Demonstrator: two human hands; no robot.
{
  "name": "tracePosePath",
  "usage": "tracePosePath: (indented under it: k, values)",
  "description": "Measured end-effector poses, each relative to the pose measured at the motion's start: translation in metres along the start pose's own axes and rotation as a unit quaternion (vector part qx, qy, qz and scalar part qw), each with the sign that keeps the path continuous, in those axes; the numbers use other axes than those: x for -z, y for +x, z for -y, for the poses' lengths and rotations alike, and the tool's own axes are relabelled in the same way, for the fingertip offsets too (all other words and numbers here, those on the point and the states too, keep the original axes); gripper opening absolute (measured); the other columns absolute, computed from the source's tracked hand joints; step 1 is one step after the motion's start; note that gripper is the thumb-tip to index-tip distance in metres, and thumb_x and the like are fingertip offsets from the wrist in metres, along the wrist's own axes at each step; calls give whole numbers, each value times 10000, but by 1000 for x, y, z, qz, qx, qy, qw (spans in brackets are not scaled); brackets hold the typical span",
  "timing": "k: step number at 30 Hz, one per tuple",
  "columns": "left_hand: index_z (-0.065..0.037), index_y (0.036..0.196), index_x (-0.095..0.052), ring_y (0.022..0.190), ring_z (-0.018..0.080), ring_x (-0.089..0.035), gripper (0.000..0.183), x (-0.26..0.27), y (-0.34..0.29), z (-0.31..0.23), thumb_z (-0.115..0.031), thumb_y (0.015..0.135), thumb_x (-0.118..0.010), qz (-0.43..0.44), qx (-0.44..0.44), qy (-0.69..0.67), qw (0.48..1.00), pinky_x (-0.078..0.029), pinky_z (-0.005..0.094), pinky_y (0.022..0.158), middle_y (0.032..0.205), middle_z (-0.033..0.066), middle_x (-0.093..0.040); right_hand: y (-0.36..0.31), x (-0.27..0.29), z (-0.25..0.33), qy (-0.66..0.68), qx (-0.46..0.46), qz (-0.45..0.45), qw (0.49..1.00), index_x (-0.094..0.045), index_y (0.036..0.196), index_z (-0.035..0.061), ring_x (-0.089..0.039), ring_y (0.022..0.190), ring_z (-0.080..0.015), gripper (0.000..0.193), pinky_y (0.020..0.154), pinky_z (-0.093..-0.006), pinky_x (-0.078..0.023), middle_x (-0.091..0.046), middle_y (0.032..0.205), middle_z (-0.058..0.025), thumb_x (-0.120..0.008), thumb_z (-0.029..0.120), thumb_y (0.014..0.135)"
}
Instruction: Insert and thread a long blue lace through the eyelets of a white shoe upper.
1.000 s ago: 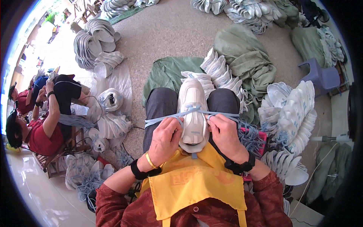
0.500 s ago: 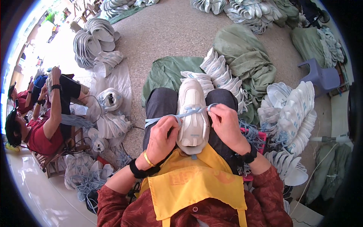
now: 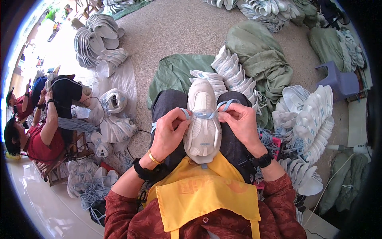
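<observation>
While left hand (image 3: pixel 168 132) and right hand (image 3: pixel 243 124) pinched blue lace (image 3: pixel 205 116) at the shoe's (image 3: pixel 201 135) nine and three o'clock, lacing seemingly required careful threading.

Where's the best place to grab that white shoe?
I'd probably grip the white shoe by its rounded far end, from above: it's narrower than the near end, and the left hand and right hand, pinching the blue lace, leave it uncovered.

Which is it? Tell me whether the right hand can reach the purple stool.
Probably not: the right hand holds blue lace, and stacked white shoe pieces lie between it and the purple stool.
</observation>
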State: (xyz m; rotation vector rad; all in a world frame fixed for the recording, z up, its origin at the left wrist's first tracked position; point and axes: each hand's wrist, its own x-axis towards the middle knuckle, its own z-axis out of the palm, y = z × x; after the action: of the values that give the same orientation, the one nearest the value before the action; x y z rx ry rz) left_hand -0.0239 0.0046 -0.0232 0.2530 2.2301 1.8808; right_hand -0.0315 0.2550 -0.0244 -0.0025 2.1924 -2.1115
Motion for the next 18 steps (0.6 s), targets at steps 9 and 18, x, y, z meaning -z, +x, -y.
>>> tracePosePath:
  k: [9,18]
  values:
    - [11,910,-547,983,85,-597,117,2,4,-1,96,945,-619,4,22,-54,998,-529,262,879,1198,115,-680,0,-4,-4,-6,0,0,1000,-715,990,-58,-718,846,-104,71,770,-258,-602,-742,926,-50,-679,-73,930]
    - [14,908,-562,912,88,-614,95,0,6,2,84,952,-608,-11,13,-69,997,-538,262,851,1191,122,-683,-1,-11,-4,-69,44,-14,997,-720,932,-45,-715,784,-89,31,701,-245,-583,-750,870,-53,-722,-47,901]
